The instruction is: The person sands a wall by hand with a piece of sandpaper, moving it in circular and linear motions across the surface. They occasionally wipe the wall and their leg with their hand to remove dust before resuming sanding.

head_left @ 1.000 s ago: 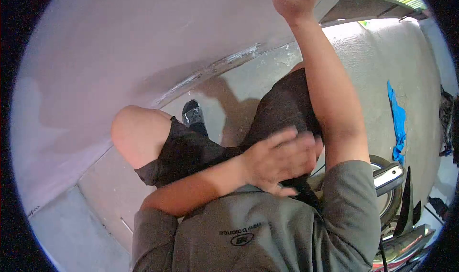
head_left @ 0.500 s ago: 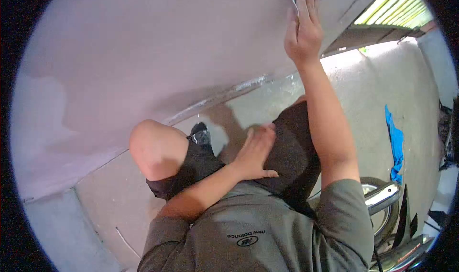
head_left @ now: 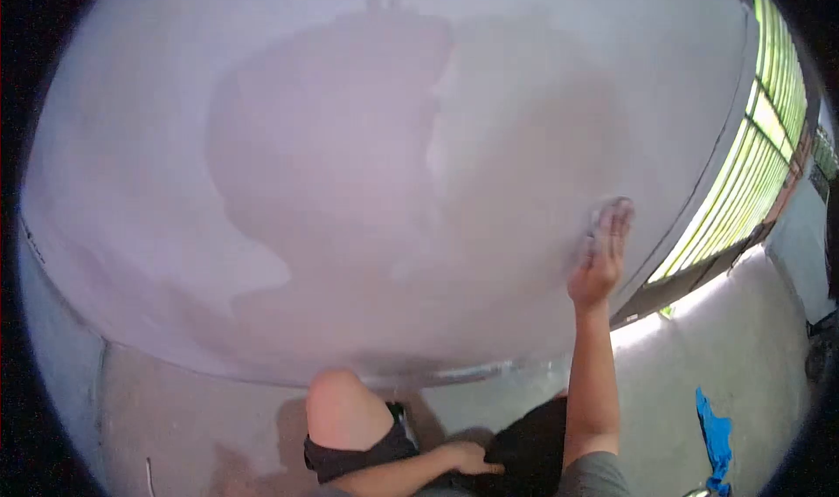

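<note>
My right hand [head_left: 601, 251] is raised against the pale wall [head_left: 350, 148], its fingers pressed together over something thin and light-coloured that is too small to make out. Shadows fall across the wall to its left. Low in the view, my left hand [head_left: 472, 459] rests by the dark shorts [head_left: 529, 449] at my lap, with its fingers partly hidden; whether it holds anything does not show. My bare knee [head_left: 348, 412] is bent close to the foot of the wall.
A blue cloth [head_left: 716, 436] lies on the concrete floor [head_left: 664, 366] at the right. Beyond the wall's right edge is a slatted gate [head_left: 743, 187] with bright light behind it. A thin pale object [head_left: 149, 478] lies at the lower left.
The view has tilted up, showing more wall. My right hand has stayed at the wall and now shows fully. My left hand, spread earlier, has settled lower by my lap.
</note>
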Demonstrator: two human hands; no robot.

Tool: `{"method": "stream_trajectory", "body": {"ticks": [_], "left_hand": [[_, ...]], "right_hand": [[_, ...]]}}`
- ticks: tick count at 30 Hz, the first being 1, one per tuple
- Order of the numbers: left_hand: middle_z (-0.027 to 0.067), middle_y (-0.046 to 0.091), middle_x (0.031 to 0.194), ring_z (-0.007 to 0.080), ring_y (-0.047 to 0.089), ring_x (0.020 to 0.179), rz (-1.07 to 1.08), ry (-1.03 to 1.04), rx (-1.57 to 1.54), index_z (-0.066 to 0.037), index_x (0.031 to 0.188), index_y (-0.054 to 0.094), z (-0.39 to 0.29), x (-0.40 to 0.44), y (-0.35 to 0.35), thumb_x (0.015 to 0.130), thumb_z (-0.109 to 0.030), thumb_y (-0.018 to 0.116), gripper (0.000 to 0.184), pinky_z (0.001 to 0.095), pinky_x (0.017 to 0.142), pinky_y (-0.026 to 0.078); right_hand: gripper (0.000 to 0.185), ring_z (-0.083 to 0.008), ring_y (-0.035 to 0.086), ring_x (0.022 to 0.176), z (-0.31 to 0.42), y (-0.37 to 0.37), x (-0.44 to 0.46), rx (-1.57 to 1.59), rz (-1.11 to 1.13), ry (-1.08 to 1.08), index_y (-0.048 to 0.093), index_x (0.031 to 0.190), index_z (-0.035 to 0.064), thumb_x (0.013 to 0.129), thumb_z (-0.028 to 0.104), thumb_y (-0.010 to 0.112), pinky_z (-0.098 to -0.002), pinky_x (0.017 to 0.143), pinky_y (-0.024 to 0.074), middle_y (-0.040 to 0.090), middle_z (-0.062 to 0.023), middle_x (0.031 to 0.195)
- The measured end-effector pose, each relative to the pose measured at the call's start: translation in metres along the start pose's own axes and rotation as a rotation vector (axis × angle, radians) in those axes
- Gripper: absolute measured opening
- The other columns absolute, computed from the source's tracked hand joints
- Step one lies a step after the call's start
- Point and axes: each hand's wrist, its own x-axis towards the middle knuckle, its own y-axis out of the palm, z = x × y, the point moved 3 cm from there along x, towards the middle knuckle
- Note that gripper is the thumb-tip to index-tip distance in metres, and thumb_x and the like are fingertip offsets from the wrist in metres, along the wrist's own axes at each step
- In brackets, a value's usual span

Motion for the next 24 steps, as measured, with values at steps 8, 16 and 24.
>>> {"method": "stream_trajectory", "body": {"ticks": [8,16,24], "left_hand": [[0.0264,0.062,0.126,0.0388,0.058,0.119,-0.221,-0.092,0.039,0.005,0.116,0.067,0.002,-0.011,0.002,0.089,-0.077,0.037,0.092,0.0473,0.103,0.043],[0.0272,0.052,0.139,0.0404,0.047,0.131,-0.148,-0.077,0.007,0.006,0.13,0.059,-0.031,-0.048,-0.011,0.092,-0.075,0.034,0.093,0.0455,0.112,0.035],[0.0274,0.04,0.149,0.0384,0.038,0.139,-0.092,-0.03,-0.039,0.007,0.141,0.046,0.001,-0.003,0.015,0.092,-0.076,0.032,0.097,0.0453,0.115,0.031]], "right_hand": [[0.043,-0.0379,0.031,0.145,-0.007,0.003,-0.045,-0.055,-0.153,0.333,0.046,0.141,-0.0081,0.1,0.003,0.043,-0.0462,0.117,0.0262,0.037,-0.0271,0.152],[0.045,-0.0417,0.029,0.145,-0.039,0.002,-0.093,0.075,-0.26,0.726,0.045,0.14,-0.0104,0.097,0.005,0.047,-0.0481,0.118,0.0251,0.035,-0.0296,0.152],[0.05,-0.043,0.026,0.146,0.008,0.003,-0.078,0.116,-0.025,0.247,0.041,0.143,-0.0101,0.095,0.001,0.047,-0.0473,0.119,0.0213,0.031,-0.0293,0.154]]}}
